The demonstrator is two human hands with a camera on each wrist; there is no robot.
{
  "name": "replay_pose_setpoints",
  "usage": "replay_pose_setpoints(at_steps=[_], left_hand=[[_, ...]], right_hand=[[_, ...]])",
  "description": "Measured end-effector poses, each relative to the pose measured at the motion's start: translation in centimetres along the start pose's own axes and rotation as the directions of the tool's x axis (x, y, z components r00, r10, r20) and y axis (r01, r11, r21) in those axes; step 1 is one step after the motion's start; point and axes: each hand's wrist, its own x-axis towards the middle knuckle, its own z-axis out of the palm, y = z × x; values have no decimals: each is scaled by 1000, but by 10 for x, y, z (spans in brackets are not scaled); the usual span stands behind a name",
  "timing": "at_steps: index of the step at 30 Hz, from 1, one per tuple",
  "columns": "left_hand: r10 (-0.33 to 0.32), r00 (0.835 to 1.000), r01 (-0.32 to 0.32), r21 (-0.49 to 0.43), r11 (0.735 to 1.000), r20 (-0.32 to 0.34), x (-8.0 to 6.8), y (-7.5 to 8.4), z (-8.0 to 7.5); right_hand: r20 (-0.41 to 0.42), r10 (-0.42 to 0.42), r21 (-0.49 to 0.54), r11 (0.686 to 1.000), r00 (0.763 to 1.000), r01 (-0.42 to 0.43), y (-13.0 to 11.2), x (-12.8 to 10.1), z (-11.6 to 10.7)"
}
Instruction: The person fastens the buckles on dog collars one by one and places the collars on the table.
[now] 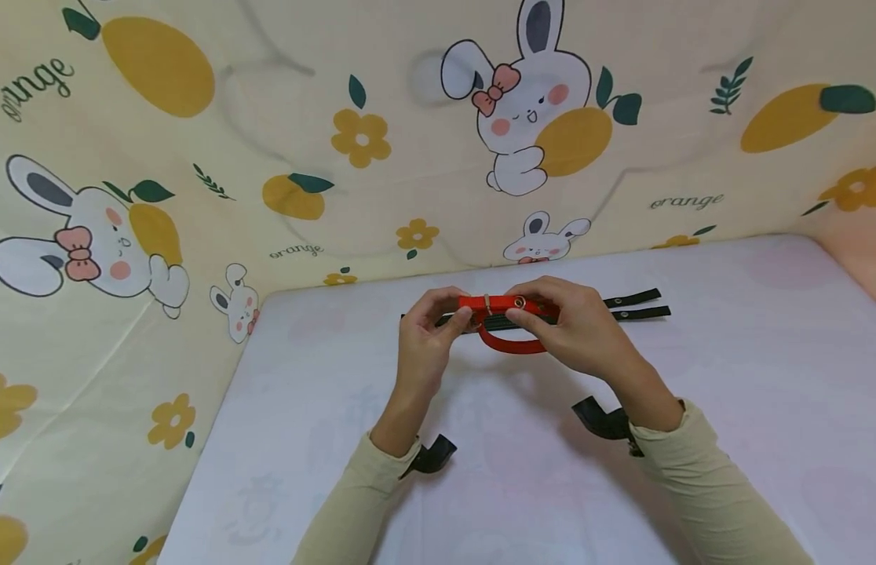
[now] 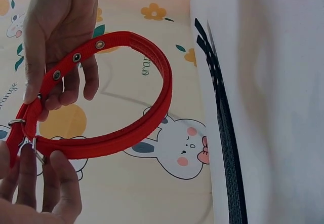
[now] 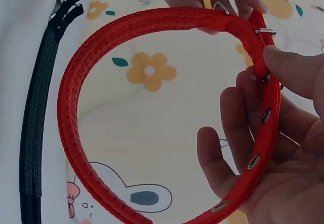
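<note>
White cloth covers the table (image 1: 728,377), backed by a cream rabbit-and-orange print sheet (image 1: 198,196). Two black straps (image 1: 639,306) lie side by side on it, behind the hands. Held above them, the red webbing collar with metal eyelets (image 1: 505,314) loops between both hands: left hand (image 1: 427,341) pinches its buckle end, right hand (image 1: 575,322) pinches the eyelet end.

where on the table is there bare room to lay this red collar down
Bare patches: the white table right of the right hand, the near middle between the two sleeves, and the left edge beside the left hand. Crowded: the far strip behind the red collar, where two black straps lie.
</note>
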Motion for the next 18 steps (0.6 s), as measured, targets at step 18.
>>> replay_pose_setpoints(at_steps=[18], left_hand=[[-70, 997, 71, 45, 996, -39, 3, 1, -4]], right_hand=[[1, -113, -61, 992, 994, 112, 8, 2, 2]])
